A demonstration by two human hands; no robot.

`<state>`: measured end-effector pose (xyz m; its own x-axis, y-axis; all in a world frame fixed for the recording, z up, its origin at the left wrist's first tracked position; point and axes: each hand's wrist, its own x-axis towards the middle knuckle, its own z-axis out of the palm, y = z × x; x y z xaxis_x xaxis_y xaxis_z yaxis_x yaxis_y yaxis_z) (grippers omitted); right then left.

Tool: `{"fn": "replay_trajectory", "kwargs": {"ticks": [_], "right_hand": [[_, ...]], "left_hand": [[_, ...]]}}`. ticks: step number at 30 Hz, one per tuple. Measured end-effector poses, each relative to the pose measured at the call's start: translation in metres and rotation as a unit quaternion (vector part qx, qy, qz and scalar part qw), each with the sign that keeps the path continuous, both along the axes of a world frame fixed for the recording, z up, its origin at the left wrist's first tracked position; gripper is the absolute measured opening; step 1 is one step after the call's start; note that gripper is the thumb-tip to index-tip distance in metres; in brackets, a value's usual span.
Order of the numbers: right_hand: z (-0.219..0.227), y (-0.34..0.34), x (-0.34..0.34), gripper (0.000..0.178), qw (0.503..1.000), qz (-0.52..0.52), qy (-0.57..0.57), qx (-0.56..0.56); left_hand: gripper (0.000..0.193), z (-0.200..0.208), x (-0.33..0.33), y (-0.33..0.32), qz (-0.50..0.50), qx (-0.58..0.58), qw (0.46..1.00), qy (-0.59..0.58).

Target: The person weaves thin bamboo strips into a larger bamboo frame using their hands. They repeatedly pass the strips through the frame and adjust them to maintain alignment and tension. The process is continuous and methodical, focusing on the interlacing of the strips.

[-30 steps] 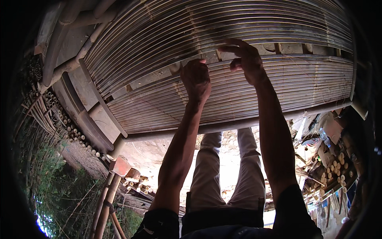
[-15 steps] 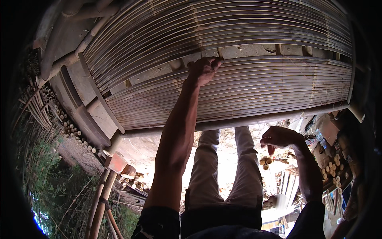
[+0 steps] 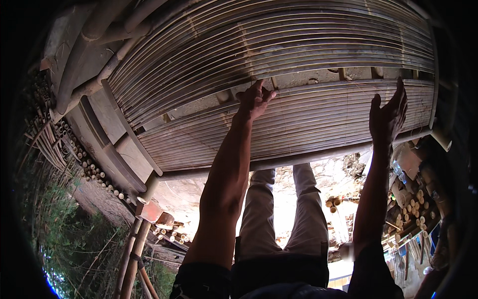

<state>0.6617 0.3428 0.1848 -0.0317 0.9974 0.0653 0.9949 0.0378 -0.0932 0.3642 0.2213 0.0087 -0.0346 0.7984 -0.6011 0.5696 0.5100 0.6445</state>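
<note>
Before me lies a bench-like frame with long thin bamboo slats running side to side, split into a near band and a far band by a gap. My left hand is over the near band at the gap, some fingers stretched apart and nothing visible in them. My right hand reaches over the right part of the near band, fingers extended and thumb held away, empty. Through the gap, cross-pieces and a grey surface below show. Whether either hand touches the slats I cannot tell.
A round front rail edges the frame close to my legs. Thick bamboo poles stand at the left. Cut bamboo pieces are stacked at left and right. A reddish block sits near the front left corner.
My right hand has risen from beside my legs to over the slats and straightened its fingers. My left hand, closed at the gap before, has spread its fingers. The view has shifted slightly.
</note>
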Motion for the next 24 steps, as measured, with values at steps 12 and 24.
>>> {"fn": "replay_trajectory", "kwargs": {"ticks": [12,24], "right_hand": [[-0.124,-0.035,-0.159,0.034,0.893,0.07,0.053,-0.44],[-0.138,-0.068,-0.167,0.034,0.964,0.021,0.205,-0.167]], "left_hand": [[0.056,0.009,0.004,0.004,-0.007,0.038,0.999,0.014],[0.041,0.015,0.01,0.003,0.009,0.029,0.999,0.024]]}}
